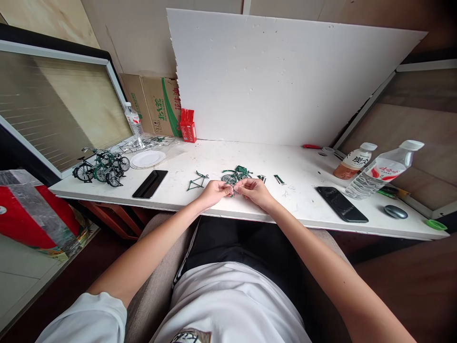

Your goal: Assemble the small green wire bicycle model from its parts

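My left hand (216, 193) and my right hand (254, 190) meet just above the front part of the white table. Fingers of both are pinched together around a small dark green part (233, 192), mostly hidden by the fingertips, so its exact kind is unclear. Right behind them lies a pile of green model bicycle parts (243, 170), with a spoked wheel (228, 178) among them. A green model bicycle frame (197, 181) rests left of my left hand. To the right of my right hand are small green pieces (279, 179).
Assembled model bicycles (102, 166) stand at the left, near white plates (147, 159) and a phone (150, 184). On the right are another phone (342, 204), two bottles, a mouse (395, 211) and a green cap (435, 224). A white board (278, 81) leans behind.
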The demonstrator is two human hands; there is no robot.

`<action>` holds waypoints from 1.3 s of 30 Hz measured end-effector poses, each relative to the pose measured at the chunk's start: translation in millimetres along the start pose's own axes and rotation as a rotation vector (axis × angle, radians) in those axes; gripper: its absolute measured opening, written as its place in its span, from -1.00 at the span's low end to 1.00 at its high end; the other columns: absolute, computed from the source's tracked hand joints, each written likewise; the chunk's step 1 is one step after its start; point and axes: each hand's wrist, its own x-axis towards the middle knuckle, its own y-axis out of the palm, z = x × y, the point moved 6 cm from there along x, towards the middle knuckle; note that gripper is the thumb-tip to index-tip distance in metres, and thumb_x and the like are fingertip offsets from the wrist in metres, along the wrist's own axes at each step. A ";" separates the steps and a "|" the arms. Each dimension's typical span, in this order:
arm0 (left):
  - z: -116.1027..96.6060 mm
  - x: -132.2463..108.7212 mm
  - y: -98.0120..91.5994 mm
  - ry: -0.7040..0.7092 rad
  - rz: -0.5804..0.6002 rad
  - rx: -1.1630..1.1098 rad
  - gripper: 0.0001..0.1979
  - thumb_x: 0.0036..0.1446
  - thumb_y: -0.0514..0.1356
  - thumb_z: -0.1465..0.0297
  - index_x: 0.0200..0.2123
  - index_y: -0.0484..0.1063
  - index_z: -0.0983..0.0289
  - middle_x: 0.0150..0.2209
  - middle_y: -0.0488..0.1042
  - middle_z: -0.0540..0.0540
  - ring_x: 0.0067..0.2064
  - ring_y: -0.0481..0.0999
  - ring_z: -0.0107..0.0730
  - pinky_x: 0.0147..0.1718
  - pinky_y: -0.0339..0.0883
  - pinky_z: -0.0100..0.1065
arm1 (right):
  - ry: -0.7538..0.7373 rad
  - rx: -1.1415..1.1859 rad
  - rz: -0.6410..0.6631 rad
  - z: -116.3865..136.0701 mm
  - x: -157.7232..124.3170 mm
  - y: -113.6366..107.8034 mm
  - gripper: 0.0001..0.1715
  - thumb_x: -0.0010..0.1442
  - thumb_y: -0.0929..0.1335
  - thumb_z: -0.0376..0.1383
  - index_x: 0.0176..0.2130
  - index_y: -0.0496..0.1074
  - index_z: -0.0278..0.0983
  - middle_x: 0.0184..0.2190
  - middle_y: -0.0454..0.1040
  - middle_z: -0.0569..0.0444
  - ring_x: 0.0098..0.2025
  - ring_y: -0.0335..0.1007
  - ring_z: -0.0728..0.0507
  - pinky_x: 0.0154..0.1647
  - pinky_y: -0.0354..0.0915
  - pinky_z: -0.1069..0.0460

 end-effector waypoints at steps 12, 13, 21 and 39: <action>2.9 1.9 1.5 -0.049 0.022 -0.124 -0.53 0.01 0.57 0.04 -0.37 0.63 0.36 -0.33 0.63 0.14 -0.18 0.65 -0.18 0.08 0.49 -0.03 | 0.032 -0.043 -0.036 -3.3 0.2 -6.2 -0.49 0.18 0.57 0.16 -0.15 0.68 -0.18 -0.20 0.68 0.02 -0.26 0.57 -0.15 -0.30 0.37 -0.02; 3.0 2.0 1.5 -0.052 0.021 -0.127 -0.52 0.00 0.58 0.04 -0.37 0.63 0.36 -0.33 0.63 0.14 -0.19 0.65 -0.18 0.08 0.49 -0.03 | 0.034 -0.042 -0.038 -3.9 0.5 -6.6 -0.49 0.17 0.57 0.16 -0.15 0.68 -0.18 -0.19 0.68 0.02 -0.26 0.58 -0.15 -0.30 0.37 -0.02; 1.9 1.6 1.5 -0.073 0.008 -0.133 -0.49 -0.06 0.60 0.02 -0.36 0.64 0.36 -0.33 0.62 0.12 -0.21 0.65 -0.22 0.08 0.49 -0.06 | 0.031 -0.034 -0.037 -7.9 1.7 -8.8 -0.52 0.20 0.56 0.14 -0.14 0.68 -0.17 -0.20 0.66 0.03 -0.25 0.56 -0.14 -0.29 0.37 0.00; -2.3 -1.3 2.6 -0.066 0.020 -0.117 -0.51 -0.01 0.58 0.03 -0.35 0.64 0.37 -0.32 0.63 0.13 -0.19 0.63 -0.21 0.06 0.44 -0.10 | 0.025 -0.016 -0.032 -9.7 1.9 -8.1 -0.58 0.23 0.56 0.05 -0.13 0.67 -0.21 -0.22 0.64 0.03 -0.26 0.55 -0.11 -0.31 0.36 0.03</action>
